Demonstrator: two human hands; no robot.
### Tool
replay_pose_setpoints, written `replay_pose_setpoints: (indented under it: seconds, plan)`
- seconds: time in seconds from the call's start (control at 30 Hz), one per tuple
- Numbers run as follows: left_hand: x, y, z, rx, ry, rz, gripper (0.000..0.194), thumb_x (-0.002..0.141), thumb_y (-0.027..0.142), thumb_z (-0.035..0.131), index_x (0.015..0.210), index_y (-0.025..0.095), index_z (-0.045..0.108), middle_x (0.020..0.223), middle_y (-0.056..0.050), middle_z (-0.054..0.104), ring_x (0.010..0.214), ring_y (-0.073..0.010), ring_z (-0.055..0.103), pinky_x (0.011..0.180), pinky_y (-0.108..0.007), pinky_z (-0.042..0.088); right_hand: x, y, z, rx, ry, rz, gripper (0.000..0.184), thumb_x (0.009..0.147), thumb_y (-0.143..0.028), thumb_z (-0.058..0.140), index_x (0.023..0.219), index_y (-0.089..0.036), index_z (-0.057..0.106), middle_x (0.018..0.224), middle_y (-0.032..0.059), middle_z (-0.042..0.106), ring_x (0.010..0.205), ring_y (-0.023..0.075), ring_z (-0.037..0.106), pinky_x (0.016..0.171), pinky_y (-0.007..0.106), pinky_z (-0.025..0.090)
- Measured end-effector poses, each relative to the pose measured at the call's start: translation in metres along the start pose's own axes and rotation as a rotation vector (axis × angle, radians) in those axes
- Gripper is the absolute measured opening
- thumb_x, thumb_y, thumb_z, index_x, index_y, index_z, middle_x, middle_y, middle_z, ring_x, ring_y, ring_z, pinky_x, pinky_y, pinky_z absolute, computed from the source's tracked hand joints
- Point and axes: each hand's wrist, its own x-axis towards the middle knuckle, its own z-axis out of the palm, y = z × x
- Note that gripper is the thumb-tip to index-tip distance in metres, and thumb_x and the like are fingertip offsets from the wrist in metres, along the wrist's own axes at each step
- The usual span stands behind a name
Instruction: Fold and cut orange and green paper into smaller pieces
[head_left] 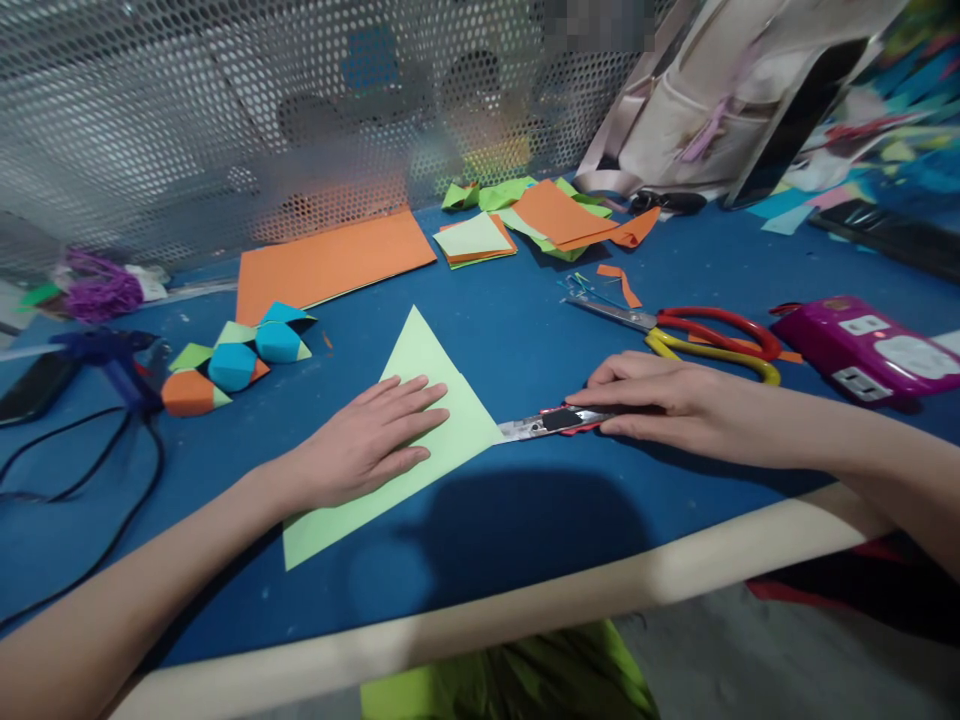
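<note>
A light green paper (420, 365), folded into a triangle, lies on the blue table (525, 520). My left hand (367, 440) rests flat on it with the fingers stretched out, pressing it down. My right hand (660, 405) is closed around a red utility knife (551, 422). The knife's blade points left and its tip meets the right corner of the green paper.
Red and yellow scissors (697, 335) lie behind my right hand, a magenta device (862, 350) to their right. Orange sheets (330, 260) and paper scraps (540, 215) lie at the back. Folded paper shapes (232, 365), a blue tool (105, 355) and black cables (90, 480) sit left.
</note>
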Motion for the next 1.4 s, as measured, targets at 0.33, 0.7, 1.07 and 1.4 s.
replay_pose_setpoints:
  seconds: [0.33,0.7,1.07,1.4]
  plan:
    - [0.001,0.002,-0.002,-0.004,-0.01,-0.009,0.052,0.103,0.049,0.025,0.145,0.025,0.043,0.157,-0.004,0.035,0.148,-0.0213,0.025,0.123,-0.045,0.019,-0.001,-0.006,0.006,-0.006,0.006,0.026,0.045,0.096,-0.052,0.042,0.126,-0.028,0.066,0.104,0.0097,0.061,0.094,0.0241,0.057,0.084,0.04,0.045]
    - [0.001,0.001,0.001,0.014,0.006,0.013,0.053,0.103,0.048,0.025,0.145,0.021,0.043,0.157,-0.005,0.034,0.148,-0.0206,0.023,0.123,-0.045,0.018,-0.004,-0.012,0.018,-0.001,0.056,0.016,0.042,0.096,-0.048,0.045,0.127,-0.028,0.065,0.107,0.0099,0.061,0.099,0.0245,0.058,0.087,0.04,0.046]
    - [0.0,0.001,0.002,0.007,-0.01,-0.003,0.055,0.103,0.05,0.023,0.146,0.023,0.042,0.158,-0.004,0.033,0.149,-0.0205,0.022,0.123,-0.045,0.017,-0.017,-0.03,0.026,-0.037,0.078,0.098,0.044,0.097,-0.049,0.041,0.126,-0.027,0.065,0.108,0.0111,0.061,0.1,0.0251,0.06,0.086,0.042,0.049]
    - [0.001,0.001,0.002,0.007,-0.01,-0.007,0.058,0.102,0.053,0.02,0.146,0.022,0.043,0.157,-0.004,0.033,0.149,-0.0207,0.022,0.123,-0.044,0.016,-0.025,-0.032,0.044,-0.125,0.192,0.044,0.041,0.099,-0.041,0.042,0.131,-0.025,0.061,0.101,0.0094,0.06,0.092,0.0206,0.06,0.077,0.035,0.05]
